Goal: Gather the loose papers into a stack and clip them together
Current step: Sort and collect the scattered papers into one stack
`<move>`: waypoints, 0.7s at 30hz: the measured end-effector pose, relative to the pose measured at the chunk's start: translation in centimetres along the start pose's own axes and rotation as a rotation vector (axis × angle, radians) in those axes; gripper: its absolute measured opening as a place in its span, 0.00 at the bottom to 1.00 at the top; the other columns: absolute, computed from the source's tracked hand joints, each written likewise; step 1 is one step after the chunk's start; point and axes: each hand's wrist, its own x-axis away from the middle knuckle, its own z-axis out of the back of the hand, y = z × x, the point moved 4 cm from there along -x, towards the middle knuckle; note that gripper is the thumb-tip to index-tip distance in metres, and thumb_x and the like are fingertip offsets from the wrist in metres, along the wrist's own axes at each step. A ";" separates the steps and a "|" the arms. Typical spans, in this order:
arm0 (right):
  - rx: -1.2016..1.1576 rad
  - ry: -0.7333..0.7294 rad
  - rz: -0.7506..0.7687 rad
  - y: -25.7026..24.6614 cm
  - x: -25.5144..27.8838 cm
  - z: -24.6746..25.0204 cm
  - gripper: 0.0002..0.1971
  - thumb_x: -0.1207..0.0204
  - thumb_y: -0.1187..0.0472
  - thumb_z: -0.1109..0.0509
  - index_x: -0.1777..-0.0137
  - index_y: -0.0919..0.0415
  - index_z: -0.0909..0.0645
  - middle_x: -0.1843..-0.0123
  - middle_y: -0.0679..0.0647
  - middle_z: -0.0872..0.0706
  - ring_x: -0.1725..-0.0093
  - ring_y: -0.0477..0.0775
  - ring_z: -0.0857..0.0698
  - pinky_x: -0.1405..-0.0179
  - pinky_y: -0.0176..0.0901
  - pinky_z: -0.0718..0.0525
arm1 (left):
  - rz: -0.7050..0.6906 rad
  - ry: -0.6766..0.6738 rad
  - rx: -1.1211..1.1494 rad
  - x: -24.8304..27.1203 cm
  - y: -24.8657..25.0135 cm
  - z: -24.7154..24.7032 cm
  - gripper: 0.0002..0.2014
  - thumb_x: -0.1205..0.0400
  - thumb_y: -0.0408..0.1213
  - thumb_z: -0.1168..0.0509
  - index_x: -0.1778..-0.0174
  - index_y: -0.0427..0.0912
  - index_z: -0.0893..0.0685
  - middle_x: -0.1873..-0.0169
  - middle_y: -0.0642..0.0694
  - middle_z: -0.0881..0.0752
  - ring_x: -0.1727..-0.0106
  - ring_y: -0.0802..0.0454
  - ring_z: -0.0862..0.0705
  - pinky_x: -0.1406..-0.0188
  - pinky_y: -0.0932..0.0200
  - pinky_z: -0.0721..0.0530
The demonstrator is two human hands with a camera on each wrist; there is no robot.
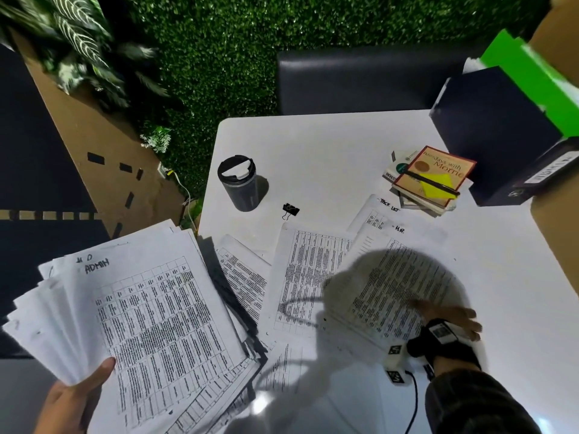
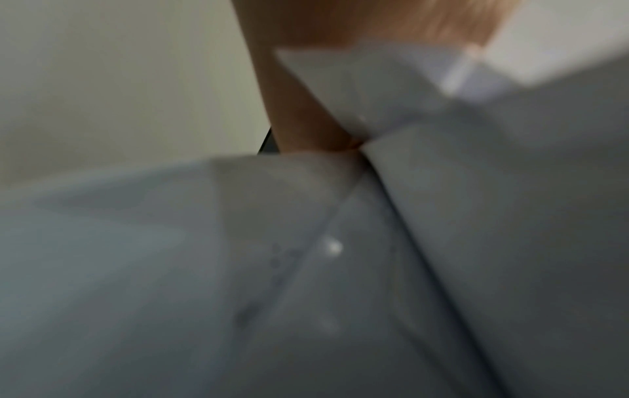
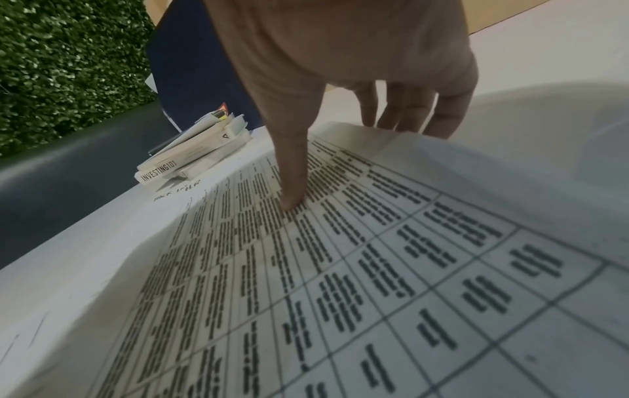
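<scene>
Papers (image 1: 150, 308) fan out, gripped in the left hand (image 1: 73, 399); right hand (image 1: 451, 317) apparently pinches another sheet (image 1: 391, 277) by its edge.

Dark sleeve (image 1: 470, 402), black wrist strap (image 1: 438, 343), cable (image 1: 416, 396).

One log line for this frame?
phase: gathering | left hand: holds fanned paper stack | right hand: pinches loose sheet on table | other sheets: ungathered | binder clip: untouched

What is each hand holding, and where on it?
Left hand grips the fanned paper stack at its near corner, thumb on top. Right hand pinches a loose sheet at its right edge.
</scene>
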 end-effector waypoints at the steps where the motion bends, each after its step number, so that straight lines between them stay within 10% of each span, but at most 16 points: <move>1: -0.010 -0.001 0.038 0.1 -0.2 0.1 0.59 0.40 0.50 0.18 0.20 0.69 0.53 0.18 0.69 0.47 0.20 0.70 0.45 0.23 0.66 0.44 | -0.026 0.004 0.024 0.1 -0.1 0.0 0.17 0.37 0.38 0.21 0.70 0.52 0.26 0.85 0.60 0.23 0.79 0.61 0.29 0.57 0.57 0.44; 6: -0.048 -0.115 0.125 0.9 -0.5 -0.2 0.45 0.37 0.54 0.21 0.22 0.62 0.39 0.22 0.66 0.34 0.25 0.66 0.31 0.25 0.60 0.32 | -0.027 -0.052 0.056 1.2 0.2 -2.3 0.12 0.29 0.30 0.27 0.52 0.41 0.18 0.80 0.54 0.19 0.81 0.64 0.25 0.76 0.77 0.29; 8: -0.198 -0.145 0.158 0.9 0.6 0.3 0.44 0.45 0.51 0.19 0.26 0.48 0.31 0.25 0.64 0.29 0.29 0.64 0.25 0.27 0.53 0.26 | -0.018 -0.104 0.040 1.5 0.1 -3.2 0.22 0.37 0.37 0.23 0.48 0.39 0.18 0.71 0.48 0.20 0.71 0.57 0.27 0.65 0.69 0.34; 11: -0.209 -0.082 0.253 0.7 -0.1 0.5 0.30 0.40 0.55 0.22 0.36 0.61 0.21 0.44 0.65 0.17 0.47 0.66 0.17 0.44 0.52 0.18 | 0.002 -0.102 0.052 1.6 -0.3 -3.5 0.32 0.48 0.45 0.19 0.47 0.42 0.17 0.60 0.43 0.24 0.61 0.54 0.32 0.53 0.58 0.44; 17: -0.585 -0.175 0.501 0.4 -0.5 3.9 0.12 0.32 0.70 0.26 0.51 0.55 0.16 0.62 0.52 0.12 0.55 0.59 0.13 0.52 0.53 0.15 | -0.012 -0.151 -0.011 3.0 1.4 -5.8 0.21 0.23 0.29 0.30 0.34 0.32 0.23 0.58 0.41 0.19 0.65 0.54 0.26 0.32 0.55 0.32; 21: -0.784 -0.520 0.616 -1.9 3.3 6.4 0.14 0.26 0.75 0.36 0.46 0.61 0.17 0.62 0.45 0.08 0.61 0.47 0.11 0.63 0.38 0.12 | -0.065 -0.122 -0.128 3.4 2.5 -7.0 0.17 0.22 0.28 0.31 0.39 0.26 0.23 0.74 0.42 0.19 0.79 0.60 0.24 0.83 0.78 0.27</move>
